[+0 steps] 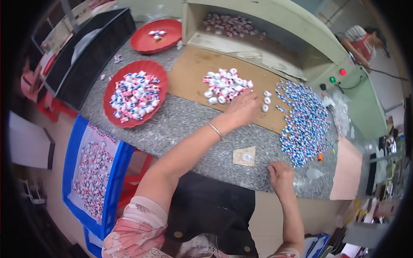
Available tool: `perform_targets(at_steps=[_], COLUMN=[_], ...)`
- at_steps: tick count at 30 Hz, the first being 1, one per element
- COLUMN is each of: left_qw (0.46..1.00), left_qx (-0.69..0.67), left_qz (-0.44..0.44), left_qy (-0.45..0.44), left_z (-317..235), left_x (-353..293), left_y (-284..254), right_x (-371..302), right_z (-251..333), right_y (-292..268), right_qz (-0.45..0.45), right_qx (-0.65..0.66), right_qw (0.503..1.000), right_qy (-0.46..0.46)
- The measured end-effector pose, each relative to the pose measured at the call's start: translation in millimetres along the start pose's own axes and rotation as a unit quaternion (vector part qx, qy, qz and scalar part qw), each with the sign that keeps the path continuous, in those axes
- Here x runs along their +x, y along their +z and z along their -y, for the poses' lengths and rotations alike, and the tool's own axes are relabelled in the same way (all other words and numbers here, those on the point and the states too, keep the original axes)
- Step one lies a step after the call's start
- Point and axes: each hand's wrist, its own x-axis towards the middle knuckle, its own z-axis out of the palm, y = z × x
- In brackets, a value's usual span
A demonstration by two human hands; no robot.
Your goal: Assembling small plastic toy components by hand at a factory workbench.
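Two hands at a crowded counter

The left hand (245, 107) is at the right edge of the white-and-pink pieces (226, 81) heaped on a brown board (185, 71), fingers drawn together; I cannot tell whether they pinch one. Three more pieces line up just beside it. The right hand (282, 175) is curled near the spread of small blue-and-white pieces (303, 120), thumb close to the forefinger; any grip is too small to tell.

Between the hands lies a pale pad (237, 160) with a round disc (247, 157). A filled red bowl (161, 78) and the green housing (370, 103) flank the board, and the left forearm (189, 148) hides some of the grey counter (172, 124). Markings on the pieces are too small to read.
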Motion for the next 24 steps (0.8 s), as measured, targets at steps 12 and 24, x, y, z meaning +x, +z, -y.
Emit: perform_targets(at_steps=[12, 24], left_qw=[0.985, 0.723], left_qx=[0.098, -0.541], left_qz=[0.140, 0.188], left_qy=[0.015, -0.386], left_z=[-6, -47], left_x=[7, -120], left_y=[56, -113], right_x=[-5, 30], right_z=[0, 50], right_y=[-2, 16], right_qz=[0.016, 0.009], right_qx=[0.019, 0.076], right_qw=[1.000, 0.994], right_qy=[0.004, -0.074])
